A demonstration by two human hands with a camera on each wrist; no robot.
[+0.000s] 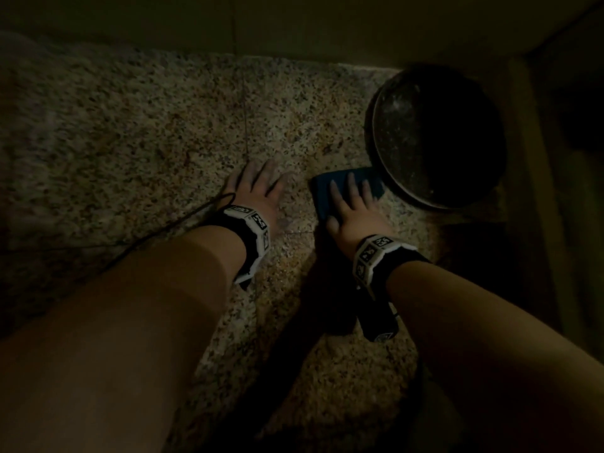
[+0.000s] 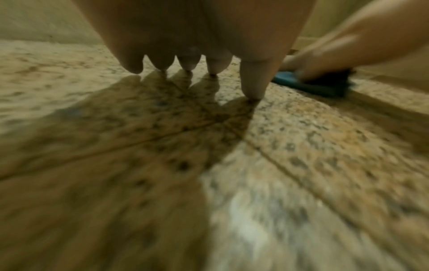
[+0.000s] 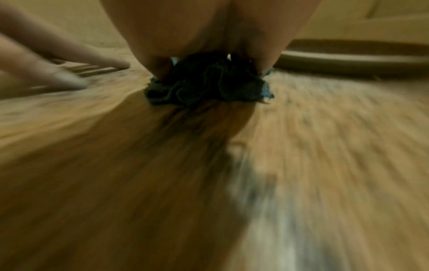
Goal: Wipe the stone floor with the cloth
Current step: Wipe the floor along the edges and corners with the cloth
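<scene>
My right hand presses flat, hiding much of the blue cloth; my left hand splays on dim granite floor.

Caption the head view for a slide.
Right hand presses a blue cloth on the speckled stone floor beside a dark round basin; left hand braces flat.

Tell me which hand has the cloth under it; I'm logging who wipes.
The right hand: its straight fingers press the blue cloth flat on the stone floor beside the dark bowl. The left hand rests on bare stone.
</scene>
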